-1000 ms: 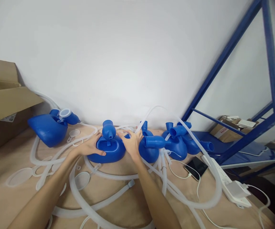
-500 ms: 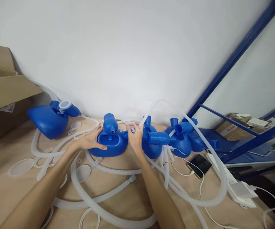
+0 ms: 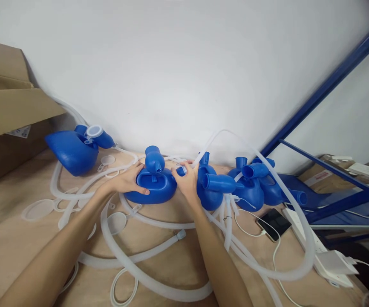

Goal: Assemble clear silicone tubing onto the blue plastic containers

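My left hand [image 3: 128, 181] grips the left end of a blue plastic urinal bottle [image 3: 152, 197], thumb over its recessed handle. The bottle lies on the table with its round neck piece [image 3: 154, 160] standing up at the back. At the bottle's right side, my right hand [image 3: 187, 179] is closed around the end of a translucent hose [image 3: 211, 140]. A small blue part [image 3: 181, 171] shows between its fingers; whether it belongs to the bottle I cannot tell. From this hand the hose arches up and loops to the right.
More blue bottles [image 3: 211, 200] stand to the right, another [image 3: 72, 153] to the left by a cardboard box [image 3: 15, 111]. Coiled hoses [image 3: 159, 288] and clear round lids [image 3: 116, 223] cover the wooden table. A phone [image 3: 274, 224] and power strip [image 3: 309, 241] lie right, beside a blue rack [image 3: 325, 81].
The view has shifted slightly, so most things appear further right. Both hands keep their holds, and more of the small blue part shows between my right fingers.
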Motion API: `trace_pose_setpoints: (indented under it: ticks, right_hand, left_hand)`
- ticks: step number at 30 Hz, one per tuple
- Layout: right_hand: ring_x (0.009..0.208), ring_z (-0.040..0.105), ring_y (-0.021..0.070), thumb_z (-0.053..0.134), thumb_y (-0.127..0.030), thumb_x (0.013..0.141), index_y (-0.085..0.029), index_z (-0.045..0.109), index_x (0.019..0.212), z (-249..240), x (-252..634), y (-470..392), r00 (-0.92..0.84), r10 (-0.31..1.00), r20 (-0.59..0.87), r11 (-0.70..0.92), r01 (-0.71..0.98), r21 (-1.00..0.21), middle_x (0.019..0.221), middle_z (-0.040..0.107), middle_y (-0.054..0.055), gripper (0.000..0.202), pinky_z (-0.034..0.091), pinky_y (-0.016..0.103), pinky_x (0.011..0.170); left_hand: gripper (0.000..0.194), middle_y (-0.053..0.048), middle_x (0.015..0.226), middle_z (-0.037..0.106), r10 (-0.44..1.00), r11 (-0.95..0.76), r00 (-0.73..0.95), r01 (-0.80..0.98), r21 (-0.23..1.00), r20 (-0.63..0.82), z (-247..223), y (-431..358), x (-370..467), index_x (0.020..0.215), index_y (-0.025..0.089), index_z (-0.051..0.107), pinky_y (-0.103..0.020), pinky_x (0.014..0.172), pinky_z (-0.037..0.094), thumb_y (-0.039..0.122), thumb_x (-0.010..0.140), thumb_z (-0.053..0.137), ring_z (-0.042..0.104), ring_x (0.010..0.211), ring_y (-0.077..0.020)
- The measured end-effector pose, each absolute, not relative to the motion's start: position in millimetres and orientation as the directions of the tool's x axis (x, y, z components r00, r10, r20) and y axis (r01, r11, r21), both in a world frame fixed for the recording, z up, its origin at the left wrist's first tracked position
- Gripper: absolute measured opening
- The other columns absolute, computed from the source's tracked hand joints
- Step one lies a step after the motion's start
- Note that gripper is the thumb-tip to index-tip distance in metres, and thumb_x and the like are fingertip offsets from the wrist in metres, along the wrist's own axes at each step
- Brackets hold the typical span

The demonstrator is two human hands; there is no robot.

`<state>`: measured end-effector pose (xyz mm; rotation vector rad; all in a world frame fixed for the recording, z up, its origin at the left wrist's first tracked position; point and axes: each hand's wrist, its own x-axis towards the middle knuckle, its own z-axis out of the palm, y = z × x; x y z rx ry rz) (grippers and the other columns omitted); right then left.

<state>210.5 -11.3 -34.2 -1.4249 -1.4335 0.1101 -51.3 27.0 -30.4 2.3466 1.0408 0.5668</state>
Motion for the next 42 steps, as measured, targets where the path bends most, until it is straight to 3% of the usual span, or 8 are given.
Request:
trace_pose_setpoints:
  ticks: [5,8,12,17,24,35,42]
  right_hand:
    - [0.132,0.053,0.0291,0.072,-0.043,0.089,-0.024,0.074,0.117,-36,215,-19,0.215,0.748,0.628,0.381,0.635,-0.672,0.143,0.049,0.014,0.034,0.042,0.047,0.117]
    - [0.142,0.047,0.0317,0.067,-0.038,0.095,-0.024,0.080,0.101,-38,217,-22,0.152,0.726,0.671,0.439,0.648,-0.622,0.156,0.040,0.012,0.020,0.039,0.049,0.120]
    - [0.147,0.043,0.0324,0.064,-0.032,0.098,-0.026,0.084,0.092,-39,219,-22,0.065,0.695,0.716,0.476,0.705,-0.526,0.151,0.047,0.011,0.022,0.040,0.050,0.120]
    - [0.136,0.053,0.0313,0.075,-0.036,0.090,-0.025,0.084,0.089,-39,220,-23,0.042,0.668,0.743,0.458,0.764,-0.455,0.147,0.048,0.013,0.014,0.047,0.046,0.115]
    - [0.126,0.061,0.0288,0.073,-0.032,0.088,-0.024,0.082,0.090,-44,215,-22,0.080,0.665,0.742,0.411,0.791,-0.454,0.142,0.049,0.014,0.012,0.057,0.040,0.102]
    - [0.124,0.063,0.0293,0.067,-0.042,0.096,-0.023,0.079,0.087,-46,213,-18,0.069,0.680,0.730,0.367,0.830,-0.421,0.138,0.051,0.016,0.025,0.055,0.040,0.100]
    - [0.120,0.064,0.0291,0.069,-0.034,0.092,-0.023,0.080,0.088,-51,213,-16,0.094,0.693,0.714,0.339,0.833,-0.438,0.137,0.051,0.016,0.016,0.056,0.041,0.099]
  left_hand:
    - [0.093,-0.012,0.130,0.057,0.761,-0.585,0.624,0.538,0.606,0.181,-30,27,-51,0.132,0.021,0.060,-0.054,0.114,0.043,0.076,0.061,0.083,0.052,0.125,-0.0395]
    - [0.092,-0.012,0.130,0.058,0.755,-0.593,0.628,0.529,0.607,0.190,-30,27,-51,0.132,0.021,0.061,-0.053,0.114,0.044,0.075,0.061,0.083,0.053,0.125,-0.0395]
    - [0.090,-0.012,0.130,0.059,0.747,-0.603,0.635,0.523,0.602,0.198,-32,28,-52,0.132,0.022,0.062,-0.053,0.113,0.045,0.073,0.061,0.084,0.052,0.128,-0.0407]
    - [0.092,-0.013,0.138,0.055,0.749,-0.602,0.633,0.529,0.598,0.195,-32,28,-52,0.136,0.022,0.061,-0.056,0.115,0.042,0.075,0.064,0.082,0.050,0.131,-0.0410]
    - [0.091,-0.012,0.125,0.057,0.778,-0.568,0.612,0.585,0.579,0.145,-30,26,-52,0.131,0.020,0.062,-0.055,0.109,0.047,0.077,0.062,0.081,0.053,0.124,-0.0407]
    - [0.091,-0.014,0.134,0.053,0.773,-0.555,0.621,0.563,0.613,0.130,-26,24,-50,0.133,0.018,0.058,-0.056,0.116,0.040,0.072,0.064,0.083,0.051,0.127,-0.0392]
    - [0.089,-0.014,0.135,0.054,0.779,-0.546,0.617,0.574,0.610,0.117,-23,23,-50,0.130,0.018,0.060,-0.056,0.114,0.042,0.073,0.064,0.083,0.052,0.127,-0.0400]
